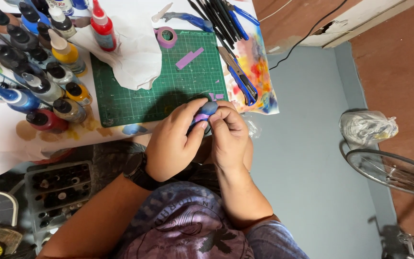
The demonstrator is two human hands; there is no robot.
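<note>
At the near edge of the tabletop (120,136), in the head view, a small blue object (208,108) with purple tape is pinched between the fingers of the left hand (173,144) and right hand (228,136). Taping appears under way; careful smoothing seems needed. Paint bottles (39,72) are crowded at the left edge; contents are hidden.

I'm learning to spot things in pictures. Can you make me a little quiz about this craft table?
1. True or false: both hands hold the small blue and purple object.
2. What colour is the cutting mat? A red, B green, C yellow.
3. Which wrist wears the black watch?

Key:
1. True: left hand and right hand grip it together.
2. B.
3. The left.
</note>
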